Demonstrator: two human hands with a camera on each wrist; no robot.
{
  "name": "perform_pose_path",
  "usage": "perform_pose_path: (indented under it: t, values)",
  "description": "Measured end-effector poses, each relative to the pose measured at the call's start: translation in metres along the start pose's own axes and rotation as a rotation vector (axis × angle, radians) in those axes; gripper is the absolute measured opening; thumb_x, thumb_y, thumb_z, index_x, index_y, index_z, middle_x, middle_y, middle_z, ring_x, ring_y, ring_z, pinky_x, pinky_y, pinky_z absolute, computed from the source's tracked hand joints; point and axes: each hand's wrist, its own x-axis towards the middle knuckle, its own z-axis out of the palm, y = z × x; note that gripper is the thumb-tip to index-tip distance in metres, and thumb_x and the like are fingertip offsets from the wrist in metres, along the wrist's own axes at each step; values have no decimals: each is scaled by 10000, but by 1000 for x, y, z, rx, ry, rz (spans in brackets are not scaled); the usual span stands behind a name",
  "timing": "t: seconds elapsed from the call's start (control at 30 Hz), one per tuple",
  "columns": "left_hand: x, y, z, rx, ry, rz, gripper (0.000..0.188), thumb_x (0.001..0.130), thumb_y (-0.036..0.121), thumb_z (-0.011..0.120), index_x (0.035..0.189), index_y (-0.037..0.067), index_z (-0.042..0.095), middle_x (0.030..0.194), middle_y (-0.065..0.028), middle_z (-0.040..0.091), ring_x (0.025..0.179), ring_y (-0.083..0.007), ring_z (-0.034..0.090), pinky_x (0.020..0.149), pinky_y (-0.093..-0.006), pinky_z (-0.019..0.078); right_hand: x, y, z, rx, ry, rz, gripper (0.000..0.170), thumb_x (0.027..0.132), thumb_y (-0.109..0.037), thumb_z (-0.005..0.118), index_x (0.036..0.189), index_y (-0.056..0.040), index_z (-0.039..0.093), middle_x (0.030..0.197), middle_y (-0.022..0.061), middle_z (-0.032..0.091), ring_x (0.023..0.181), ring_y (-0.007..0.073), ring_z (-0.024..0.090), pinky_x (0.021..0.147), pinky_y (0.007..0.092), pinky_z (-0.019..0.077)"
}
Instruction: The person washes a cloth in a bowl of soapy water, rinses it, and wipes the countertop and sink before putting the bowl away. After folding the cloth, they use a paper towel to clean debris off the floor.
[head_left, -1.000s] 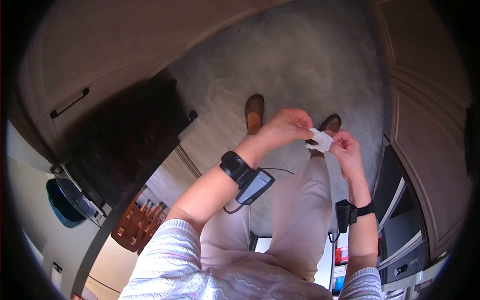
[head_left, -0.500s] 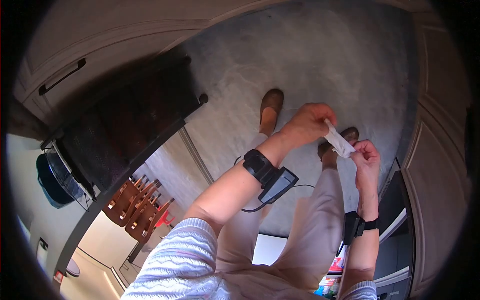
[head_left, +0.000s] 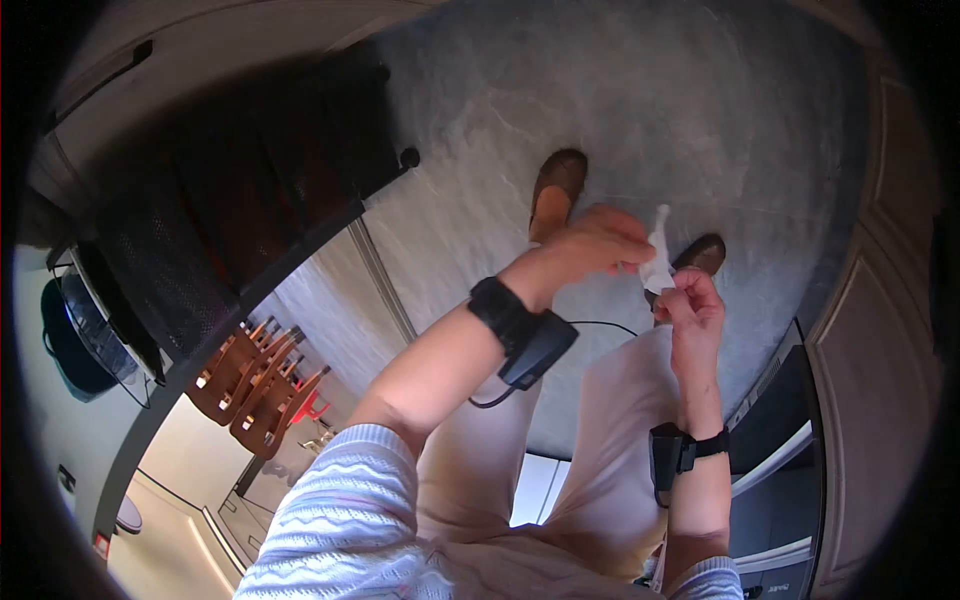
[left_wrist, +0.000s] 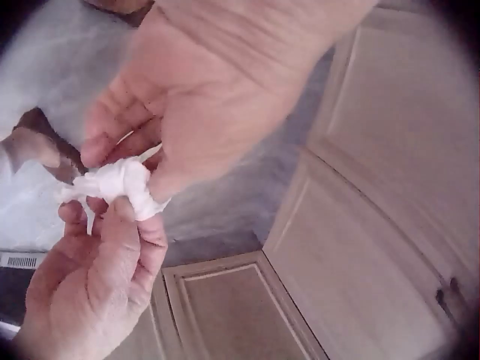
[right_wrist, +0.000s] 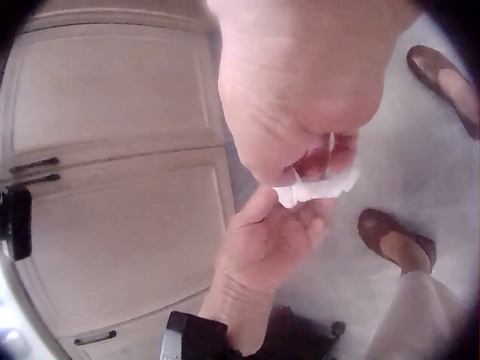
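A small, crumpled white piece of tissue or thin cloth (head_left: 657,262) is held up between the hands over the floor. My right hand (head_left: 695,315) pinches its lower end between thumb and fingers. At its other side, the curled fingers and thumb of my left hand (head_left: 605,243) grip it, and a thin end sticks up past them. In the left wrist view the white piece (left_wrist: 124,182) looks bunched, with the right thumb pressed on it. The right wrist view shows it as a narrow folded strip (right_wrist: 319,189) between both hands.
A dark mesh-sided rack (head_left: 250,190) stands at the left, beside a counter edge. Brown wooden chairs (head_left: 255,390) are farther off. Panelled cabinets (head_left: 870,350) line the right side, near a dark appliance (head_left: 775,480). Brown shoes (head_left: 560,182) stand on the grey floor (head_left: 480,110).
The white piece went from bunched to stretched between the hands, then to bunched and more upright. The hands have drawn closer together again since half a second ago. The head view has shifted.
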Motion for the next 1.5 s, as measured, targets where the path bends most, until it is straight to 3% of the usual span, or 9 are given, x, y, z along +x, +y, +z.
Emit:
perform_pose_path:
  t: [0.1, 0.53, 0.7, 0.8, 0.93, 1.07, 1.17, 1.23, 1.5]
  values:
    - [-2, -40, -8, -216, 24, 191, 276, 746, 236, 673, 888, 10, 606, 815, -42, 608, 672, -110, 561, 615, -215, 431, 3, -3, 6, 56, -20, 52, 130, 731, 36, 517, 829, -45, 541, 775, 11, 568, 641, 68, 498, 547, 198, 382]
    - [-17, -22, 6, -405, 70, 286, 203, 739, 61, 652, 923, 9, 584, 771, -36, 580, 659, -117, 544, 590, -217, 418, 4, -22, -24, 349, -24, 166, 108, 759, 15, 489, 853, -19, 527, 709, 34, 538, 565, 109, 518, 480, 254, 438]
    - [-12, -11, -2, -700, -208, 274, 85, 758, -1, 589, 835, 16, 556, 781, -43, 572, 643, -123, 534, 557, -225, 407, 3, -26, -33, 527, -19, 191, 113, 756, 3, 472, 852, -14, 529, 685, 46, 524, 543, 120, 496, 491, 271, 450]
    - [-21, 6, 11, -700, -60, 291, 79, 761, 6, 578, 832, 16, 545, 753, -44, 567, 622, -121, 522, 530, -209, 389, 1, -26, -39, 563, -82, 158, 132, 753, -7, 485, 877, -18, 527, 719, 56, 549, 584, 122, 523, 548, 273, 464]
    - [-27, 18, 21, -586, -165, 294, 100, 760, 46, 593, 843, 19, 546, 741, -39, 570, 635, -107, 533, 527, -196, 390, -9, -51, -29, 232, -150, 178, 113, 810, -115, 546, 887, -32, 547, 774, 29, 576, 649, 83, 530, 602, 230, 436]
    - [-43, 38, 45, -32, -18, 238, 184, 744, 124, 650, 865, 23, 556, 716, -9, 557, 618, -73, 506, 534, -193, 380, -8, -47, -32, -75, -124, 13, 186, 843, -220, 575, 844, -34, 588, 751, -14, 579, 652, 44, 486, 581, 200, 398]
    - [-35, 26, 35, 228, 135, 196, 272, 700, 178, 714, 876, 14, 587, 704, 14, 547, 583, -58, 456, 533, -183, 349, -9, -49, -39, -77, -136, -8, 191, 844, -215, 573, 832, -27, 608, 729, -18, 581, 650, 44, 480, 572, 192, 387]
    - [-37, 39, 21, 101, 45, -85, 295, 687, 241, 722, 858, 27, 611, 707, 19, 549, 615, -70, 464, 548, -190, 349, -15, -57, -41, -46, -130, 26, 194, 847, -215, 568, 875, -26, 602, 742, -12, 589, 661, 51, 500, 577, 190, 391]
    - [49, 25, -88, 349, 288, 12, 475, 642, 365, 682, 933, -4, 619, 866, -89, 599, 826, -196, 542, 752, -271, 399, 7, 0, 0, 73, 60, 244, 237, 860, -175, 529, 1055, -41, 539, 825, 23, 615, 736, 108, 585, 613, 206, 424]
